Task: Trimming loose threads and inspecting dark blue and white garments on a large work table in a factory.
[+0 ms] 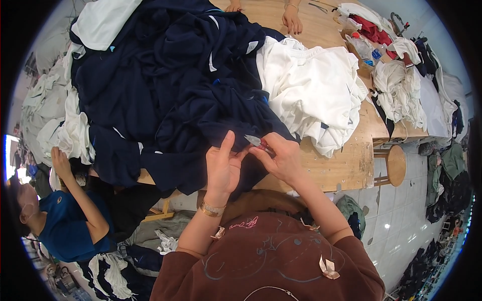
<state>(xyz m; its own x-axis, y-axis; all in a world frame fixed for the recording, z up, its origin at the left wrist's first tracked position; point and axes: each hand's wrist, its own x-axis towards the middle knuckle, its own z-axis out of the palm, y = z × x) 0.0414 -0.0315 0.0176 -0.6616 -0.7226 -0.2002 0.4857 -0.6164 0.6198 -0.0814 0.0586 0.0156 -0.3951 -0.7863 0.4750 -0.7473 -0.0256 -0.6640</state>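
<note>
My right hand [281, 156] is closed round a small pair of thread snips [253, 140] with red handles, its pale metal blades pointing up and left. Just left of it is my left hand [224, 165], thumb raised and apart from the fingers, palm partly turned toward me. Its fingertips reach to the right hand's fingers by the snips; whether they pinch a thread or cloth edge is hidden. Under and behind both hands lies a large heap of navy cloth garments [165, 90] with white and blue trim pieces, spilling over the table's near edge.
White garments [316, 95] are piled right of the navy heap on the wooden table [346, 170]. Another person's hand [291, 20] rests at the far edge. A co-worker in blue [75, 220] handles white cloth at left. A wooden stool [396, 166] stands at right.
</note>
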